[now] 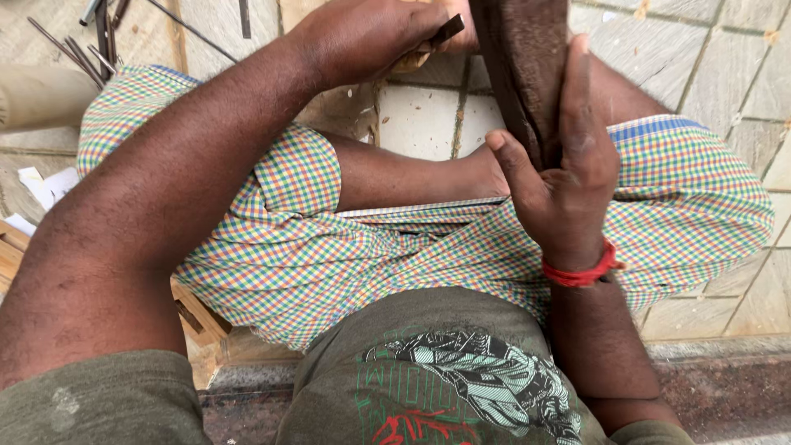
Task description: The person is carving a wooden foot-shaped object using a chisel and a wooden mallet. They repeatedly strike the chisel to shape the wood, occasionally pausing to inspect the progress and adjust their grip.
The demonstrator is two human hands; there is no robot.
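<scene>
Dark wood slab (523, 66) stands braced by our right hand (568, 177); our left hand (362, 37), fingers clamped on a chisel (441, 35), could slip and nick the thumb.

A dark wooden plank (521, 66) is held upright against the palm and fingers of the right hand (564, 177), at whose wrist a red thread band (581, 272) is worn. A thin dark tool (441, 35) is gripped in the closed left hand (362, 37). Metal rods (82, 53) are seen on the tiled floor (717, 58).

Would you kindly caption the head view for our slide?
Seated person's right hand steadies a dark wooden piece while the left hand grips a dark tool.
</scene>
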